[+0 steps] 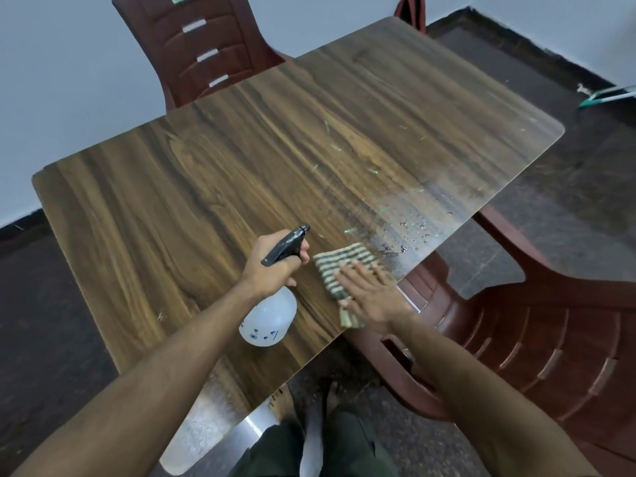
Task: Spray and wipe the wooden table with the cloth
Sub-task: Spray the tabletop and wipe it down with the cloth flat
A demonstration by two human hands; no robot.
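Table (pixel 213 173): wood-grain top, droplets at near right edge. Cloth (pixel 344 266): striped, flat on that edge beside the wet patch, pressed under flat right hand (pixel 370 294). Bottle (pixel 270 320): gripped at trigger by left hand (pixel 272 263). Step: wiping. Next, likely: sweep cloth through droplets.

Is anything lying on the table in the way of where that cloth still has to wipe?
Nothing solid: ahead of the cloth under the right hand lie only droplets and small pale flecks.
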